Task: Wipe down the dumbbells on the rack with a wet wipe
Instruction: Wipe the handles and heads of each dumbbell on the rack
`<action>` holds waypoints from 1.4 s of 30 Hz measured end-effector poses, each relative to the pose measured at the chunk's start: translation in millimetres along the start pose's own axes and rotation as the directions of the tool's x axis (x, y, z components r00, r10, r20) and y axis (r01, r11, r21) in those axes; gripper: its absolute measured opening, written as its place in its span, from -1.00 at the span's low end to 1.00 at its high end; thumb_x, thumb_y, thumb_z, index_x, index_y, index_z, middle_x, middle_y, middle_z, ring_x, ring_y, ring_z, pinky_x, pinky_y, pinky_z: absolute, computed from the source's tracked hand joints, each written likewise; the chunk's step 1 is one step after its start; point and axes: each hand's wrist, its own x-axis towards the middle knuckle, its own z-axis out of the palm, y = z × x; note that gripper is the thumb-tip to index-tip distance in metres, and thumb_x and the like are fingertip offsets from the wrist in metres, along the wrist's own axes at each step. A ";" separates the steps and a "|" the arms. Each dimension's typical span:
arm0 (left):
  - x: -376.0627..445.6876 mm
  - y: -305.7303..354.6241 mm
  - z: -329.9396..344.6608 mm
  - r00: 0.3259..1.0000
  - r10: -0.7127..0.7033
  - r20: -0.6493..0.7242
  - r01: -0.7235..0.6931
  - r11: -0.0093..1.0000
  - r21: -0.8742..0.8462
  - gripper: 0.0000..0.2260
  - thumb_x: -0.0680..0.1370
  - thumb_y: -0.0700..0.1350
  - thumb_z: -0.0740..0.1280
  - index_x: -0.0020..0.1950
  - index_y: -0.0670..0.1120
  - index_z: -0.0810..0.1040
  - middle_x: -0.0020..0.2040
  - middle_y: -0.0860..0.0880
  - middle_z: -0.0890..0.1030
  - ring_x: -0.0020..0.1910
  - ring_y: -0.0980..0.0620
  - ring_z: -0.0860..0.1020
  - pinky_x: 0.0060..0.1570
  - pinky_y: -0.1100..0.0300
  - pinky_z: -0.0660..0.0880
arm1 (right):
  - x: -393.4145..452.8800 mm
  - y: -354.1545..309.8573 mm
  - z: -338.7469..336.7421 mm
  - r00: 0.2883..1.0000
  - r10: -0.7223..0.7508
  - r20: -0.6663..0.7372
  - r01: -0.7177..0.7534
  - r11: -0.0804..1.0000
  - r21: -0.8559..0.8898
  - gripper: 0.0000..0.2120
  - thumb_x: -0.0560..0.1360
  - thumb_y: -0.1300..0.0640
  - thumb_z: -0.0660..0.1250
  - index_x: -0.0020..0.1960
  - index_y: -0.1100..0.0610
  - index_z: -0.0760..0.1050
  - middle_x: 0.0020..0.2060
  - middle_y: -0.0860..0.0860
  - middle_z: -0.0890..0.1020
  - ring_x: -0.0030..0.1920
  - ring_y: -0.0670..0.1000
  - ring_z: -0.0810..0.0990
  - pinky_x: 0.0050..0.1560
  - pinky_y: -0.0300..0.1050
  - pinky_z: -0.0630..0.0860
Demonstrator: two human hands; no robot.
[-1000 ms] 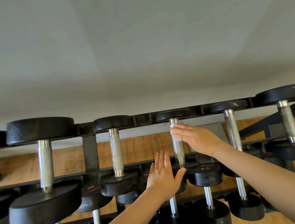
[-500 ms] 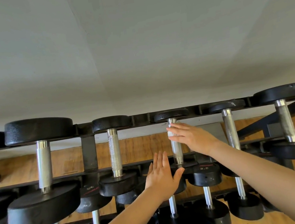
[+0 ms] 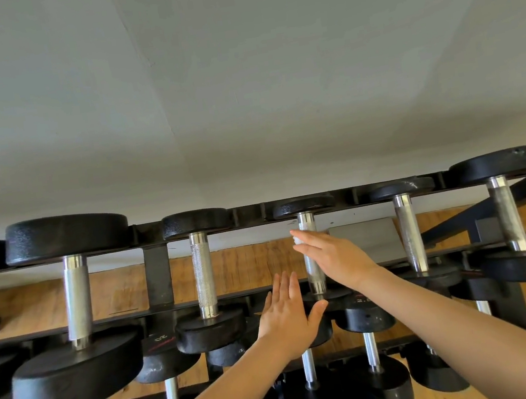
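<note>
Right hand grip: the right hand (image 3: pixel 334 258) lies over the upper part of the chrome handle (image 3: pixel 312 260) of the small middle dumbbell (image 3: pixel 303 206); a scrap of white wet wipe (image 3: pixel 297 239) shows at its fingertips. The fingers look fairly straight, but whether they curl behind the handle cannot be told.
Left hand grip: the left hand (image 3: pixel 288 317) is flat, fingers straight and together, thumb spread to the right; it holds nothing and sits just left of the same dumbbell's near head.
Rack: the black dumbbell rack (image 3: pixel 157 275) runs left to right, with a far rail under the far heads and a thinner near rail across the handles.
Top row: a large dumbbell (image 3: pixel 74 283) at left, a knurled-handle dumbbell (image 3: pixel 203 272) next to it, then the middle one, then two more to the right (image 3: pixel 408 233) and (image 3: pixel 506 212).
Open room: gaps show between neighbouring handles on the top row, wider on the left of the middle handle than the heads suggest; wooden floor (image 3: pixel 247 265) shows through them.
Lower rows: smaller dumbbells crowd closely beneath the forearms, heads nearly touching.
Far edge: a pale wall (image 3: pixel 238 84) rises right behind the far rail.
</note>
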 end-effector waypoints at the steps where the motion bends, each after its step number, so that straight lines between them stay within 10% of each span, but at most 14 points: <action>1: 0.3 -0.2 0.3 1.000 -0.001 -0.001 0.001 1.000 0.000 -0.30 0.62 0.27 -0.08 0.59 -0.14 -0.20 0.59 -0.09 -0.20 0.55 -0.01 -0.26 0.51 0.06 -0.15 | 0.2 0.1 -1.2 1.000 0.008 -0.006 -0.008 1.000 0.007 -0.36 0.14 0.42 0.59 0.20 0.25 0.55 0.27 0.13 0.54 0.11 0.07 0.63 -0.08 -0.15 0.59; 13: -0.6 -0.4 -0.1 1.000 -0.001 -0.009 0.001 1.000 -0.020 -0.31 0.63 0.27 -0.08 0.59 -0.12 -0.20 0.60 -0.08 -0.20 0.55 0.00 -0.26 0.50 0.08 -0.17 | -5.2 6.6 4.8 0.996 0.087 0.013 -0.086 0.996 -0.031 -0.33 0.20 0.50 0.52 0.28 0.24 0.50 0.37 0.15 0.42 0.40 0.20 0.25 0.21 0.18 0.42; 20: -0.3 -1.3 0.2 1.000 0.005 -0.009 -0.005 1.000 -0.030 -0.31 0.63 0.27 -0.07 0.59 -0.12 -0.18 0.60 -0.08 -0.18 0.55 0.01 -0.25 0.50 0.09 -0.17 | 5.7 10.5 -7.9 0.978 0.168 -0.122 -0.170 0.985 -0.014 -0.44 0.17 0.45 0.57 0.15 0.27 0.58 0.18 0.16 0.59 0.11 0.13 0.63 -0.06 0.02 0.60; 27: -0.2 -0.6 1.7 1.000 -0.006 -0.004 0.006 1.000 -0.017 -0.30 0.63 0.27 -0.08 0.59 -0.14 -0.18 0.60 -0.09 -0.17 0.56 0.00 -0.23 0.52 0.07 -0.14 | -30.6 5.0 4.0 0.976 -0.191 0.108 0.198 0.979 -0.055 -0.34 0.11 0.34 0.64 0.18 0.23 0.58 0.20 0.11 0.59 0.23 0.05 0.55 0.07 -0.10 0.58; 32: -1.8 0.6 1.0 1.000 -0.019 -0.010 0.019 0.999 -0.027 -0.30 0.63 0.27 -0.07 0.59 -0.14 -0.18 0.60 -0.10 -0.16 0.56 -0.01 -0.23 0.52 0.06 -0.14 | -13.8 22.5 -12.7 0.958 -0.214 0.191 0.217 0.976 0.001 -0.45 0.41 0.35 0.44 0.37 0.18 0.42 0.38 0.09 0.42 0.39 -0.01 0.36 0.32 -0.11 0.37; 37: -4.8 2.8 2.8 0.998 -0.067 -0.021 0.066 0.997 -0.045 -0.30 0.62 0.27 -0.08 0.59 -0.14 -0.20 0.60 -0.10 -0.17 0.56 -0.03 -0.23 0.52 0.03 -0.13 | 3.6 43.7 -9.8 0.979 -0.179 0.101 0.187 0.980 -0.068 -0.30 0.16 0.56 0.49 0.27 0.25 0.50 0.28 0.16 0.51 0.32 0.15 0.45 0.27 0.12 0.33; 42: -7.3 6.4 7.9 0.992 -0.118 -0.052 0.114 0.991 -0.073 -0.31 0.63 0.26 -0.08 0.59 -0.14 -0.19 0.60 -0.10 -0.15 0.56 -0.02 -0.22 0.53 0.03 -0.11 | -16.5 45.2 -3.2 0.874 -0.443 0.200 0.443 0.895 0.045 -0.46 0.35 0.37 0.47 0.31 0.21 0.47 0.31 0.09 0.50 0.38 0.01 0.32 0.33 0.06 0.28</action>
